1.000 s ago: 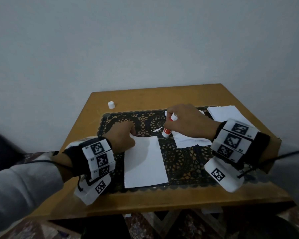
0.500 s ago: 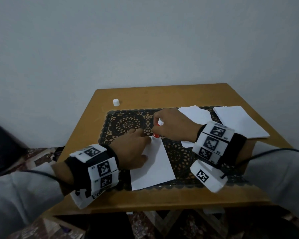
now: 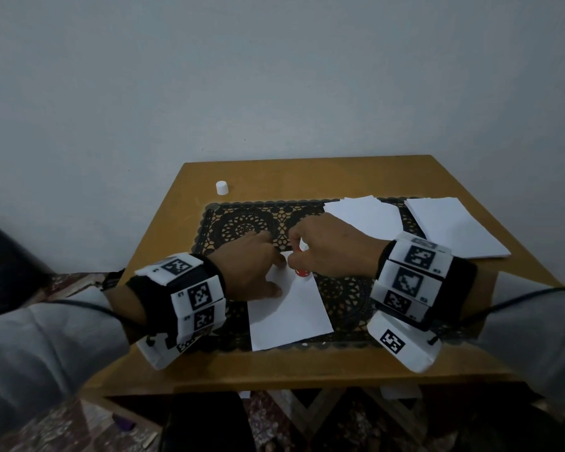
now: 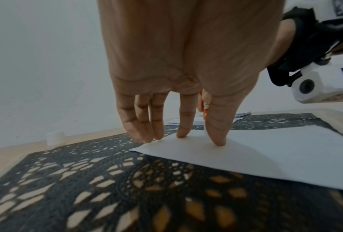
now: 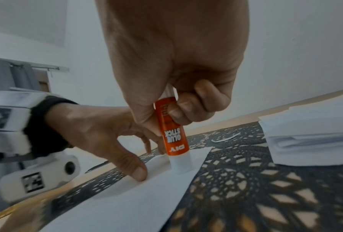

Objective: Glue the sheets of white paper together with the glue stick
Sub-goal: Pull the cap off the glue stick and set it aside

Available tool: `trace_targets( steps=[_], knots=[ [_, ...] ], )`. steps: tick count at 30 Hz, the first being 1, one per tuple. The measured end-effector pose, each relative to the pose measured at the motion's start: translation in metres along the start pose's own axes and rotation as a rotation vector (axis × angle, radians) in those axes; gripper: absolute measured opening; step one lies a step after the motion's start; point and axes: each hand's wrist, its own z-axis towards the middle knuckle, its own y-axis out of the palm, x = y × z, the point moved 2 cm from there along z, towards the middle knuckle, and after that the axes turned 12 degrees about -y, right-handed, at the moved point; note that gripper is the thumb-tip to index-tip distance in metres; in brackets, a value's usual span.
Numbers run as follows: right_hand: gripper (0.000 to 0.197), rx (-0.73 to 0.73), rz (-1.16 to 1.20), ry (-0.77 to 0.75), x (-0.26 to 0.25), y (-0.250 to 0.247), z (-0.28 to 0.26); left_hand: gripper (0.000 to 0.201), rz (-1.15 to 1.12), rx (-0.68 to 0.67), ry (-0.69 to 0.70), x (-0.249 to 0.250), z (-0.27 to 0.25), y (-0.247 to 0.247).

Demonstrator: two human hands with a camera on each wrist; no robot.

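Note:
A single white sheet lies on the black lace mat. My left hand presses its upper left part flat with straight fingers; in the left wrist view the fingertips rest on the sheet. My right hand grips the orange glue stick upright, tip down. The stick's white end touches the sheet near its top edge, just right of the left hand's thumb. In the head view only the glue stick's red lower end shows under the hand.
The wooden table stands against a grey wall. The glue stick's white cap sits at the back left. Two piles of white sheets lie at the back right, one on the mat, one further right.
My right hand carried the glue stick left from the paper pile and set its tip on the sheet's top edge. The left hand slid up and spread its fingers on the sheet.

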Motion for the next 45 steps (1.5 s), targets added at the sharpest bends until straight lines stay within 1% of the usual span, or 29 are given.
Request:
trace_targets(
  steps=[3, 7, 11, 13, 15, 17, 19, 21, 23, 26, 28, 30, 32, 33, 35, 36, 37, 38, 39, 41, 42, 43, 45],
  knots=[
    [0.017, -0.056, -0.018, -0.002, -0.006, 0.001, -0.009, 0.050, 0.001, -0.020, 0.010, 0.000, 0.003, -0.002],
    [0.022, -0.099, -0.028, -0.030, -0.013, 0.002, -0.026, 0.049, -0.011, -0.045, 0.007, 0.000, 0.008, -0.003],
    [0.018, -0.136, -0.021, -0.072, -0.021, 0.002, -0.046, 0.041, -0.047, -0.011, -0.010, 0.004, 0.014, -0.005],
    [0.016, -0.168, 0.019, -0.063, -0.023, 0.002, -0.053, 0.041, -0.034, -0.007, -0.018, 0.008, 0.017, -0.005],
    [0.016, -0.201, 0.059, -0.057, -0.022, 0.002, -0.055, 0.046, -0.024, -0.024, -0.036, 0.008, 0.022, -0.006],
    [0.017, -0.213, 0.075, -0.063, -0.019, -0.006, -0.057, 0.059, -0.049, -0.058, -0.065, 0.008, 0.027, -0.008],
    [0.017, -0.168, 0.113, -0.049, -0.011, -0.023, -0.056, 0.071, -0.081, -0.102, -0.099, 0.005, 0.032, -0.011],
    [0.019, -0.098, 0.183, -0.006, -0.001, -0.042, -0.057, 0.072, -0.105, -0.151, -0.114, 0.003, 0.037, -0.013],
    [0.021, -0.034, 0.217, 0.025, 0.007, -0.058, -0.059, 0.066, -0.136, -0.189, -0.118, 0.001, 0.040, -0.013],
    [0.020, 0.014, 0.213, 0.047, 0.016, -0.069, -0.064, 0.059, -0.147, -0.209, -0.114, 0.001, 0.041, -0.011],
    [0.018, 0.041, 0.212, 0.074, 0.020, -0.070, -0.067, 0.047, -0.159, -0.214, -0.086, 0.001, 0.040, -0.010],
    [0.018, 0.055, 0.188, 0.089, 0.025, -0.068, -0.069, 0.031, -0.230, -0.212, -0.055, 0.000, 0.041, -0.012],
    [0.018, 0.063, 0.168, 0.093, 0.028, -0.066, -0.069, 0.019, -0.365, -0.173, -0.045, -0.005, 0.041, -0.017],
    [0.017, 0.064, 0.171, 0.094, 0.029, -0.065, -0.069, 0.024, -0.464, -0.141, -0.045, -0.009, 0.042, -0.019],
    [0.016, 0.069, 0.178, 0.094, 0.030, -0.065, -0.068, 0.044, -0.723, -0.079, -0.044, -0.012, 0.038, -0.025],
    [0.015, 0.079, 0.170, 0.092, 0.029, -0.065, -0.067, 0.054, -0.818, -0.025, -0.032, -0.014, 0.036, -0.027],
    [0.014, 0.094, 0.150, 0.091, 0.030, -0.064, -0.065, 0.059, -0.846, 0.036, -0.025, -0.015, 0.034, -0.028],
    [0.014, 0.114, 0.122, 0.084, 0.030, -0.063, -0.063, 0.057, -0.820, 0.083, -0.029, -0.016, 0.033, -0.029],
    [0.015, 0.135, 0.095, 0.077, 0.031, -0.062, -0.060, 0.051, -0.769, 0.104, -0.048, -0.019, 0.035, -0.028],
    [0.016, 0.168, 0.061, 0.075, 0.034, -0.058, -0.055, 0.036, -0.616, 0.071, -0.121, -0.023, 0.038, -0.019],
    [0.016, 0.175, 0.054, 0.077, 0.036, -0.054, -0.052, 0.033, -0.533, 0.041, -0.161, -0.024, 0.037, -0.012],
    [0.016, 0.179, 0.049, 0.080, 0.038, -0.050, -0.049, 0.035, -0.448, 0.017, -0.193, -0.023, 0.036, -0.006],
    [0.016, 0.177, 0.051, 0.089, 0.040, -0.041, -0.043, 0.044, -0.339, -0.015, -0.222, -0.020, 0.032, 0.003]
  ],
)
